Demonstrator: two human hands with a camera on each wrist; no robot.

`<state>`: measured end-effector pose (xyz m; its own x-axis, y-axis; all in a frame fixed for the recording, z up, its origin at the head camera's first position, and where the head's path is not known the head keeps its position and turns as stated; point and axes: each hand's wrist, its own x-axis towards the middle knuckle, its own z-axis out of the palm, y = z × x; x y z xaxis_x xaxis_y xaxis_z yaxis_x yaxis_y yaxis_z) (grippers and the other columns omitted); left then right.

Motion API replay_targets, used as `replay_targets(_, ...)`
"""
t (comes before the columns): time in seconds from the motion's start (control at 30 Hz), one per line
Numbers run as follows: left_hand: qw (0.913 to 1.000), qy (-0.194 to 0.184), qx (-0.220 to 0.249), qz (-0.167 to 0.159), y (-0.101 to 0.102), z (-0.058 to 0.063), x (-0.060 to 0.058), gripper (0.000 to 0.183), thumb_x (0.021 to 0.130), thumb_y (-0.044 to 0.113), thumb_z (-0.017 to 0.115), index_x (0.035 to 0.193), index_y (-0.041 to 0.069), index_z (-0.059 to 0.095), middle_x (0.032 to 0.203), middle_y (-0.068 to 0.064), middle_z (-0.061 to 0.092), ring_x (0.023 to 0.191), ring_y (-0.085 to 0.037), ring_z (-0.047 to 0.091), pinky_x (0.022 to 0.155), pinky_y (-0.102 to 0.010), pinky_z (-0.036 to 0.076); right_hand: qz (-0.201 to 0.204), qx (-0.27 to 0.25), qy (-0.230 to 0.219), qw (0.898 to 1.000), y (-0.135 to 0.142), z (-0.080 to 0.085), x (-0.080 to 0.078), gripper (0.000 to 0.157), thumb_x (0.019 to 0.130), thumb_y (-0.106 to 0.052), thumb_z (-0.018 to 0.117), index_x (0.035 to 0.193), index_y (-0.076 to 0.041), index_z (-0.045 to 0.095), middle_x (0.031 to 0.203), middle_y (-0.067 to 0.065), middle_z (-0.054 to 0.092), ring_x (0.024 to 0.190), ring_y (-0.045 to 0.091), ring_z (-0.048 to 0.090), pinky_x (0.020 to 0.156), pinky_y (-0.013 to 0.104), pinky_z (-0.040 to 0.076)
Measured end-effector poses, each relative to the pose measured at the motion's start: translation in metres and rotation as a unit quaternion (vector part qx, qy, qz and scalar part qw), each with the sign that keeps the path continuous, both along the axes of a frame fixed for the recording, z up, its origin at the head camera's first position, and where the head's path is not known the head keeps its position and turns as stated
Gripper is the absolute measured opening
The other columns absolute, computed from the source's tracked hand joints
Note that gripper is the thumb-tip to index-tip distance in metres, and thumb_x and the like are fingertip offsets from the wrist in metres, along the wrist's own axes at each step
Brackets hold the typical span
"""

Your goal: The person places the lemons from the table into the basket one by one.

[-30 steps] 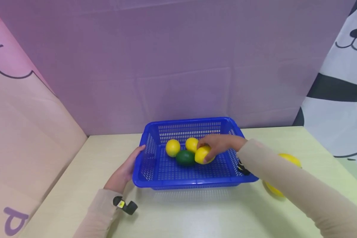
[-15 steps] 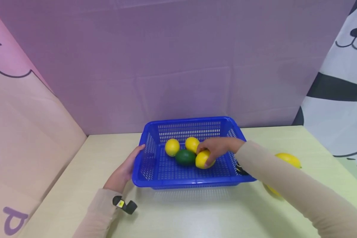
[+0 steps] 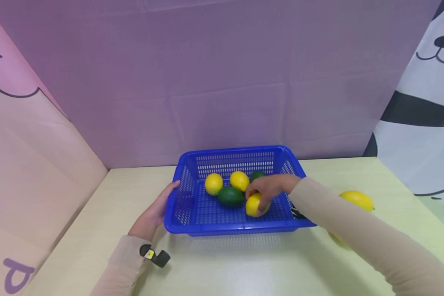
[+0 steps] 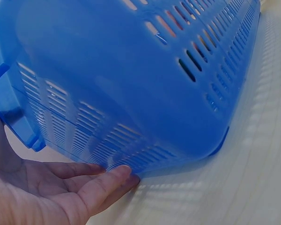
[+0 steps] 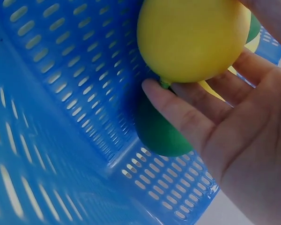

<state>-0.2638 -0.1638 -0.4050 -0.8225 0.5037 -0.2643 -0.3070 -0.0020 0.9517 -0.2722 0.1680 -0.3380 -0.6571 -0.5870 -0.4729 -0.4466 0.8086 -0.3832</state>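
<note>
A blue plastic basket (image 3: 240, 227) with slotted walls sits on the table. Inside it my right hand (image 3: 267, 189) grips a yellow lemon (image 3: 254, 206), thumb on the near side. The right wrist view shows the lemon (image 5: 192, 40) beside the basket wall, with a dark green oval fruit (image 5: 161, 126) beyond my fingers. Two other lemons lie in the basket, one at left (image 3: 213, 183) and one at the middle (image 3: 239, 181), with a dark green oval fruit (image 3: 231, 196) in front. My left hand (image 3: 158, 207) holds the basket's left side, fingertips against its outer wall (image 4: 107, 89).
On the table (image 3: 225, 267), right of the basket, lies a lemon (image 3: 357, 200); another yellow one is mostly hidden under my right sleeve (image 3: 355, 226). A purple cloth backdrop (image 3: 222, 82) rises behind the table, with printed cloths at both sides.
My right hand has moved the lemon slightly right and toward the near wall of the basket. A second green fruit shows behind the hand now. My left hand has stayed in place.
</note>
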Motion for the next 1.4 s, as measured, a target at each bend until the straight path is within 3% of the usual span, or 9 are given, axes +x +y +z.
replay_targets(0.4, 1.0, 0.004, -0.003, 0.0, -0.001, 0.0, 0.0, 0.076, 0.096, 0.057, 0.02, 0.15, 0.006, 0.003, 0.143, -0.03, 0.028, 0.11, -0.026, 0.053, 0.092, -0.041, 0.045, -0.01, 0.008, -0.013, 1.0, -0.001, 0.0, -0.001, 0.046, 0.076, -0.022, 0.078, 0.118, -0.016, 0.058, 0.123, 0.001, 0.054, 0.105, 0.019, 0.048, 0.1, 0.042, 0.039)
replay_targets(0.7, 1.0, 0.003, -0.004, 0.0, 0.0, 0.0, 0.001, 0.077, 0.095, 0.057, 0.021, 0.149, 0.004, 0.007, 0.141, -0.03, 0.032, 0.107, -0.025, 0.054, 0.091, -0.04, 0.046, -0.016, -0.011, -0.02, 1.0, 0.002, 0.012, -0.001, 0.049, 0.078, -0.02, 0.077, 0.122, -0.011, 0.057, 0.123, 0.004, 0.056, 0.117, 0.026, 0.05, 0.1, 0.04, 0.041)
replay_targets(0.9, 1.0, 0.002, -0.003, 0.004, 0.0, -0.001, 0.001, 0.077, 0.095, 0.057, 0.021, 0.149, 0.005, 0.006, 0.142, -0.03, 0.031, 0.109, -0.026, 0.054, 0.091, -0.041, 0.045, -0.024, -0.03, -0.015, 0.999, 0.009, 0.025, -0.001, 0.049, 0.081, -0.021, 0.075, 0.125, -0.011, 0.055, 0.128, 0.005, 0.054, 0.119, 0.028, 0.049, 0.097, 0.041, 0.044)
replay_targets(1.13, 1.0, 0.002, -0.004, 0.002, 0.0, -0.001, 0.0, 0.077, 0.095, 0.057, 0.021, 0.15, 0.006, 0.004, 0.143, -0.031, 0.029, 0.11, -0.027, 0.053, 0.092, -0.042, 0.045, -0.004, -0.064, 0.017, 0.998, 0.02, 0.046, -0.003, 0.046, 0.083, -0.023, 0.072, 0.125, -0.011, 0.056, 0.128, 0.006, 0.056, 0.117, 0.03, 0.052, 0.096, 0.043, 0.045)
replay_targets(1.4, 1.0, 0.002, -0.006, 0.0, 0.0, 0.0, -0.001, 0.076, 0.096, 0.057, 0.019, 0.15, 0.007, 0.002, 0.144, -0.03, 0.028, 0.113, -0.028, 0.052, 0.093, -0.044, 0.045, 0.016, -0.103, 0.062, 0.993, 0.038, 0.074, 0.008, 0.044, 0.086, -0.021, 0.068, 0.126, -0.007, 0.055, 0.128, 0.009, 0.056, 0.117, 0.034, 0.052, 0.095, 0.047, 0.046)
